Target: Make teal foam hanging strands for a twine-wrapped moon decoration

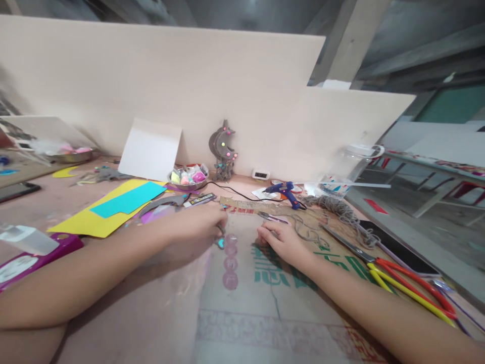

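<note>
My left hand (202,222) rests on the cardboard sheet (246,298), fingers curled in a pinch over a small dark piece with a teal bit (221,241). A row of pink round dots (230,263) lies on the cardboard just below that piece. My right hand (282,241) lies a little to the right, fingers bent and pressed to the cardboard, beside a small metal tool (272,218). What, if anything, the right fingers hold is hidden.
Yellow (81,222) and teal foam sheets (127,199) lie at left, a bowl of coloured clay (188,178) and a moon ornament (223,149) at the back. A blue glue gun (285,193), grey twine (337,210), red-yellow scissors (401,283) and a dark tablet (397,247) sit at right.
</note>
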The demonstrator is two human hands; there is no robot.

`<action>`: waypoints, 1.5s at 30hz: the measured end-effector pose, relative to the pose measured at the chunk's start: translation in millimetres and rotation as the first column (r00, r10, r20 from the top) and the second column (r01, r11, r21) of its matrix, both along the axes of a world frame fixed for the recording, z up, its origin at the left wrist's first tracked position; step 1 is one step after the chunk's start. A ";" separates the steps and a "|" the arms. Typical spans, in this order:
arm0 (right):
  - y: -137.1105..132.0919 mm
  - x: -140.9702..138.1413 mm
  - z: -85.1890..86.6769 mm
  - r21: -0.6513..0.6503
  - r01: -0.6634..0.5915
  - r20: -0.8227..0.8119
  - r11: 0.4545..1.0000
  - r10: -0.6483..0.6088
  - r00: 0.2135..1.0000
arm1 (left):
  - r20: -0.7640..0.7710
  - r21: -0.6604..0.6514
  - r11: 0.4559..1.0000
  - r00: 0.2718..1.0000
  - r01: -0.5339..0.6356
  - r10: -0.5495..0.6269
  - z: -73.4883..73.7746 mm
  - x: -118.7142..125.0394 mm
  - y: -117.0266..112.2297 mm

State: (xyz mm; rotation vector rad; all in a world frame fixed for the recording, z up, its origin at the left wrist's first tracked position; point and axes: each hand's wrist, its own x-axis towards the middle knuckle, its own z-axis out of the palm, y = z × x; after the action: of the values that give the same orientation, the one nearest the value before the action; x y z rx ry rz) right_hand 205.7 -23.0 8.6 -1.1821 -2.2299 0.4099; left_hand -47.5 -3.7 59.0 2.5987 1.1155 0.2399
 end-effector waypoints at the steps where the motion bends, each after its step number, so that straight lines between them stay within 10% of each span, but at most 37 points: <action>1: 0.1 0.1 -0.1 0.008 -0.008 0.010 1.000 0.008 1.000 | -0.004 0.004 1.000 1.000 0.004 -0.004 1.9 -1.6 3.6; 9: 2.0 0.8 -2.2 0.051 -0.025 0.086 0.998 0.021 0.996 | 0.280 -0.135 0.991 0.958 -0.016 0.054 28.0 -17.5 16.9; 14: 1.2 0.5 -2.4 -0.188 -0.012 -0.191 0.982 -0.024 0.981 | 0.464 -0.289 0.955 0.883 0.072 0.074 37.2 -14.8 7.3; 22: -17.6 -9.7 -1.7 -0.440 -0.577 -0.692 0.688 0.150 0.706 | 0.654 -0.367 0.918 0.743 0.148 0.142 15.4 18.7 -10.5; 30: -14.6 -13.0 -1.2 -0.567 -0.315 -0.635 0.761 -0.161 0.755 | 0.603 -0.628 0.752 0.737 0.202 0.306 -3.0 23.5 -1.9; 40: -14.3 -14.4 -2.5 -0.657 -0.435 -0.711 0.615 -0.315 0.629 | 0.393 -0.665 0.737 0.896 0.122 0.206 -25.8 26.9 -5.2; 45: -9.7 -13.1 -5.6 -0.653 -0.370 -0.691 0.660 -0.319 0.649 | 0.414 -0.657 0.745 0.881 0.115 0.229 -25.3 30.1 -6.1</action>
State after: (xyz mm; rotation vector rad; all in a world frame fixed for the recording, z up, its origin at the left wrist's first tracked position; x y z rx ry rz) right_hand 192.6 -32.7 3.0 -1.0116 -1.2635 1.6659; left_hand -17.4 -9.8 33.6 1.7290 0.8813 0.3808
